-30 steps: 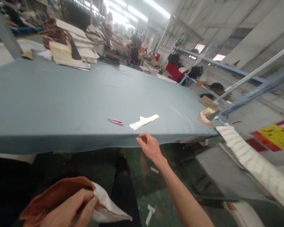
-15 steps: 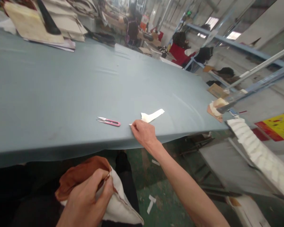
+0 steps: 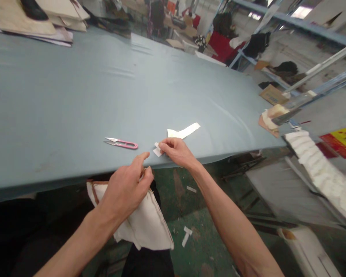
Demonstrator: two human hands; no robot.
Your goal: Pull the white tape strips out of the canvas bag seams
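Note:
My left hand grips a cream cloth piece with brown edging at the table's front edge. Its index finger points out toward my right hand, and the cloth hangs down over my lap. Between the thumb and fingers of my right hand is a small white slip, held just above the blue-grey table. Right behind that hand lies a bent white strip. Pink-handled thread snips rest to the left, their blades pointing left.
Stacked pale sheets with a dark object on top sit at the far left of the table. Blue metal shelving rises on the right, with a cardboard box near it. White scraps lie on the green floor.
My left hand has risen with the cloth toward the table edge and my right hand, and the cloth's brown inside is now mostly hidden. More of the white slip shows in my right fingers.

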